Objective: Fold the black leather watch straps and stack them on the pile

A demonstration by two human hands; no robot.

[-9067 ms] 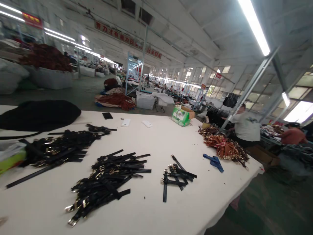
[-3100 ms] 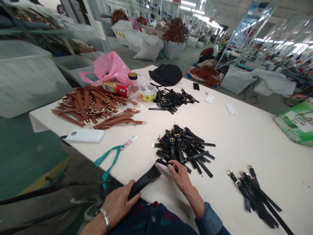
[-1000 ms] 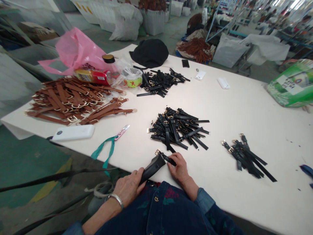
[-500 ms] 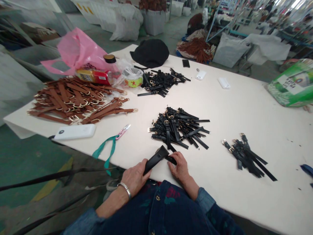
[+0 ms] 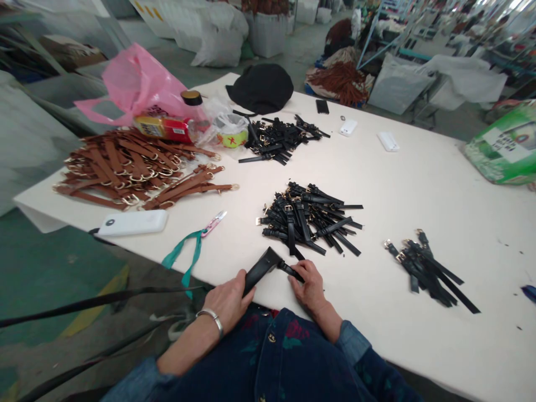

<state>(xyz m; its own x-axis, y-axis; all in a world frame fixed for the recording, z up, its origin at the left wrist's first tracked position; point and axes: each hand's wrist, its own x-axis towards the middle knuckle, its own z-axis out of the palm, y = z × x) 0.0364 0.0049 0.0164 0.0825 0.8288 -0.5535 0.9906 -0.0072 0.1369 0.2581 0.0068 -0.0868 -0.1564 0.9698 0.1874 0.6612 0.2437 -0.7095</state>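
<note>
**Two hands, one black strap at the table's near edge**

The left hand (image 5: 228,298) has its fingers wrapped round the lower end of a wide black strap (image 5: 262,269), gripping it so the piece slants up toward one o'clock, its far end lifted just off the white table (image 5: 419,184). The right hand (image 5: 307,282) pinches a thin black strap (image 5: 291,271) between thumb and fingertips where it meets the wide one's raised end; it looks held that way to keep the two ends together. The wide strap is matte, flat and stiff-looking, broader at the top.

At twelve o'clock from the hands, just beyond, lies a heap of black buckled straps (image 5: 307,220). A smaller bundle (image 5: 427,268) sits at three o'clock. Snips on a green ribbon (image 5: 190,245) and a white power bank (image 5: 134,222) lie at ten o'clock, with brown straps (image 5: 134,173) farther off.
</note>
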